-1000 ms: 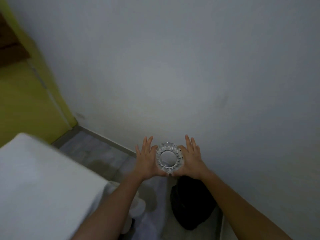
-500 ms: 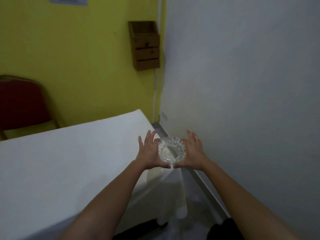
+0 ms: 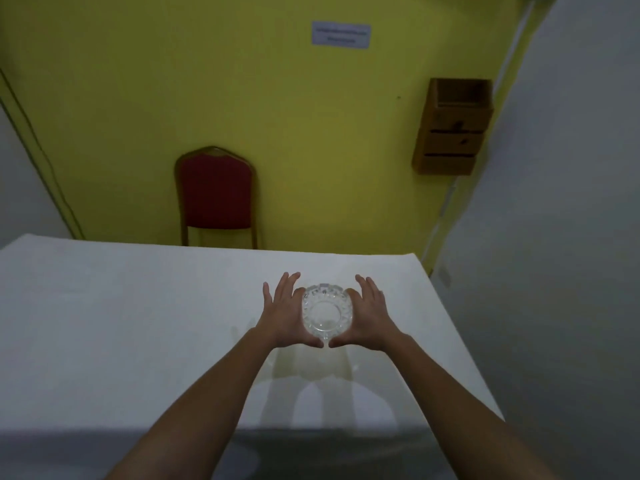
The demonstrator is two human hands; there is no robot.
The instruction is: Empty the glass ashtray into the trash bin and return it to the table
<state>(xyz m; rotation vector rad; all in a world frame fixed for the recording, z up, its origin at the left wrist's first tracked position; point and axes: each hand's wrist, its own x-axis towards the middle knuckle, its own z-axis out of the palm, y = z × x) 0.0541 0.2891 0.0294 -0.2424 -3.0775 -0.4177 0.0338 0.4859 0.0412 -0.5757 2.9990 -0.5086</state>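
Observation:
The round cut-glass ashtray (image 3: 326,312) is held between both palms above the right half of the table (image 3: 138,323), which is covered with a white cloth. My left hand (image 3: 282,317) presses its left side and my right hand (image 3: 369,315) its right side, fingers stretched forward and thumbs meeting under its near edge. The bowl looks empty. A shadow of hands and ashtray lies on the cloth below, so the ashtray hangs above the surface. The trash bin is out of view.
A red padded chair (image 3: 216,195) stands behind the table against the yellow wall. A wooden wall box (image 3: 452,126) hangs at the right near the corner. A grey wall runs along the right side, close to the table's right edge (image 3: 460,341).
The view has swung left from the grey wall and the black bin on the floor to the table. Both hands have carried the ashtray over the white cloth.

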